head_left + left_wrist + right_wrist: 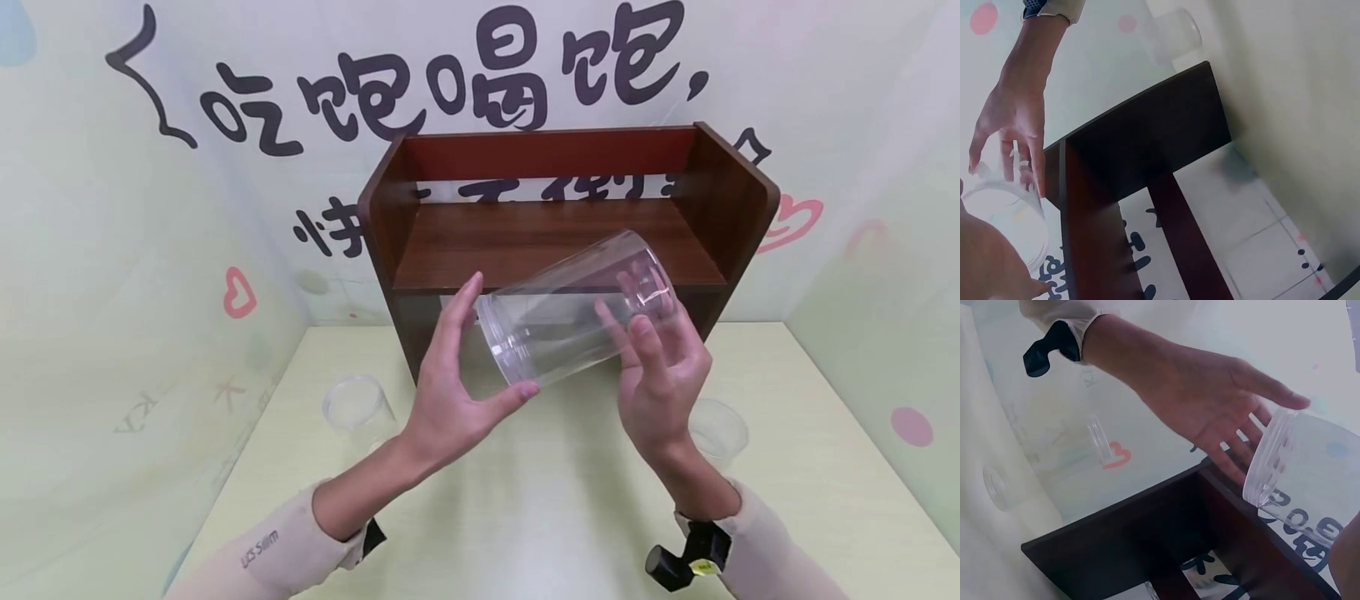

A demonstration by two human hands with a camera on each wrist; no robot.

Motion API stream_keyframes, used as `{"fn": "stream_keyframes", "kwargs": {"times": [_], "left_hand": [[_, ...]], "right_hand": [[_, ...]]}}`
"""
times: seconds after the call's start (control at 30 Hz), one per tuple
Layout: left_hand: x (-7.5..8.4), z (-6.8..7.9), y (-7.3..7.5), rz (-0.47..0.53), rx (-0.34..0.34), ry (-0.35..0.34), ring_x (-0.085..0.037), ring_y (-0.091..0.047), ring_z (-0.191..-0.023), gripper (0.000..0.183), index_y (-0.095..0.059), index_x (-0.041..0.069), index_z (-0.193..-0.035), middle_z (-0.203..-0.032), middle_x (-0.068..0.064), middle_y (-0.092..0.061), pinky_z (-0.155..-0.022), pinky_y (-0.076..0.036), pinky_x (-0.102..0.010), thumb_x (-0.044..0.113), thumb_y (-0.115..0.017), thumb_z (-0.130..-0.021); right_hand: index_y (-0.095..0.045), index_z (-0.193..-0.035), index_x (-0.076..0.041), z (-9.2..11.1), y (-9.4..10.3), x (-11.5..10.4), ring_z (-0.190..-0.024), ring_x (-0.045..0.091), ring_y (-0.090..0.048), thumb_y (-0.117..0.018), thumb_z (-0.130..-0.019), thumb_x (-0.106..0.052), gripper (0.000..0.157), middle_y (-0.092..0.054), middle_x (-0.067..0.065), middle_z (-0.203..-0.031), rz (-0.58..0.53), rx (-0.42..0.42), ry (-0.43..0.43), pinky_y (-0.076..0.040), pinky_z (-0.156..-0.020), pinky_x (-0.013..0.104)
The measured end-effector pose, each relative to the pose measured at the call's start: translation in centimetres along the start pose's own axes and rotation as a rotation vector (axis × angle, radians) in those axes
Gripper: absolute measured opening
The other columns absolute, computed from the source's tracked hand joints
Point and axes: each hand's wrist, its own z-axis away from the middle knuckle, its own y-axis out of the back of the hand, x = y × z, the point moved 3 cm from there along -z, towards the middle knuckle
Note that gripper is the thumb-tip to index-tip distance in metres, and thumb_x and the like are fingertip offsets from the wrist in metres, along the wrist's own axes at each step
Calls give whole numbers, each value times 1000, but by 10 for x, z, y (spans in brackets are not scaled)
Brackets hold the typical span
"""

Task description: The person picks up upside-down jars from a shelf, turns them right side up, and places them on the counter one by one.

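Observation:
A clear plastic jar (570,312) hangs on its side in the air, in front of a dark wooden shelf (555,233). My left hand (457,375) spans its threaded open end, fingers over the top and thumb underneath. My right hand (660,367) holds the closed base end, fingers raised along the wall. The left wrist view shows the jar (1007,219) low at the left with the right hand (1013,125) reaching down over it. In the right wrist view the left hand (1210,406) lies on the jar's rim (1310,481).
The shelf stands at the back of a pale table (525,500), against a printed wall. Two small clear containers sit on the table, one at the left (356,404) and one at the right (720,429) behind my right wrist. Printed walls close in both sides.

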Motion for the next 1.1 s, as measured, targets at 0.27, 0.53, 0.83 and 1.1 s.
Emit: {"fn": "stream_keyframes", "kwargs": {"times": [0.27, 0.53, 0.83, 1.1], "left_hand": [[-6, 8, -7, 71, 30, 20, -24, -38, -154, 119, -26, 7, -167, -169, -15, -35, -113, -49, -48, 9, -97, -71], [-5, 7, -2, 123, 87, -62, -32, -47, -144, 115, -34, -1, -162, -160, -16, -45, -108, -52, -43, 8, -98, -66], [-4, 3, 11, 28, 62, -132, -33, -50, -144, 112, -36, -3, -161, -158, -22, -48, -109, -52, -42, 20, -98, -71], [2, 2, 25, -22, 40, -185, -34, -53, -141, 109, -39, -2, -161, -157, -20, -51, -108, -52, -43, 32, -97, -75]], "right_hand": [[-60, -139, 10, 8, -1, 6, -126, 32, -63, -58, -101, 1, 39, -63, 20, -137, -31, 29, -82, -55, -106, 49], [-60, -143, 5, 10, 4, 2, -137, 33, -58, -55, -103, -3, 41, -60, 19, -145, 127, -115, -84, -52, -112, 39], [-74, -124, -2, 4, 21, -12, -131, 19, -63, -58, -100, 0, 29, -68, 6, -143, 606, -260, -76, -51, -108, 21], [-69, -140, -6, -11, 21, -35, -109, 8, -69, -68, -97, 2, 44, -74, 5, -130, 902, -519, 20, -56, -90, 15]]}}
